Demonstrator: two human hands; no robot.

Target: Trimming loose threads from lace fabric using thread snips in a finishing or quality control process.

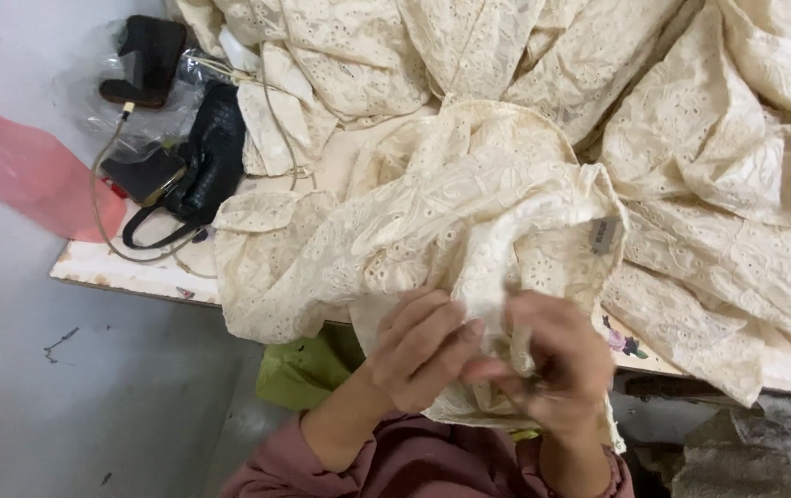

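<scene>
Fingertips of right hand (557, 364) and left hand (423, 350) vanish inside cream eyelet garment (432, 231).

There is only one view, from a camera on the person's head. It looks steeply down and a little forward, very near to the hands (487, 355) at the bottom edge. Beyond them it shows the desk (100, 267) and, at the left, the grey floor (63, 387).

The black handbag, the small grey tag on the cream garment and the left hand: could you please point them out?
black handbag (203, 166), head view, on its textured body.
grey tag (604, 234), head view, on its middle.
left hand (423, 346), head view, on its back.
</scene>
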